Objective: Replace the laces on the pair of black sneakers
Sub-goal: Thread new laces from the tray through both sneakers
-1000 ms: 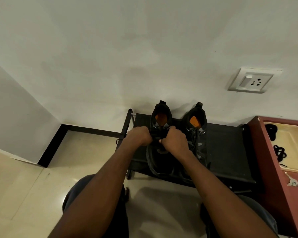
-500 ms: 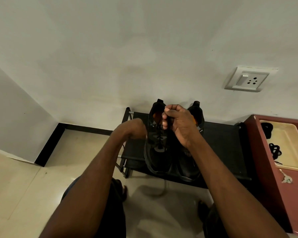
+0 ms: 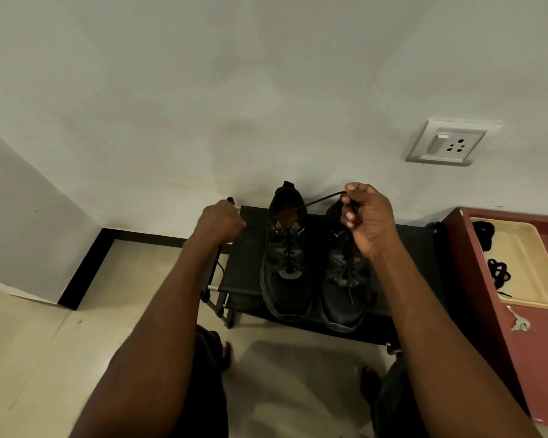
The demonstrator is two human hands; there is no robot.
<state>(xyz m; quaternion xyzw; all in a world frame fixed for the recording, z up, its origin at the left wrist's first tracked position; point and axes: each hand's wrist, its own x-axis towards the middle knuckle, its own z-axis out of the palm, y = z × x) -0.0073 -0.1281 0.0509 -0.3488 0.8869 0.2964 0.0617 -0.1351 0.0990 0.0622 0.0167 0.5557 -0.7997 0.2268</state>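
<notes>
Two black sneakers stand side by side on a low black rack (image 3: 402,245), toes toward me. The left sneaker (image 3: 287,267) has an orange insole and a black lace (image 3: 310,202) drawn taut across its opening. My right hand (image 3: 366,216) pinches one end of that lace up above the right sneaker (image 3: 342,295). My left hand (image 3: 220,224) is fisted left of the left sneaker, gripping the lace's other end. The right sneaker keeps its lace, partly hidden by my right wrist.
A maroon cabinet (image 3: 487,295) stands at right with a cream tray (image 3: 525,267) holding spare black laces (image 3: 499,273). A wall socket (image 3: 446,143) is above. The wall is just behind the rack. Tiled floor and my knees lie below.
Both hands left the tongue of the left sneaker and pulled apart. The right hand rose and went right, drawing the lace out taut; the left hand went left.
</notes>
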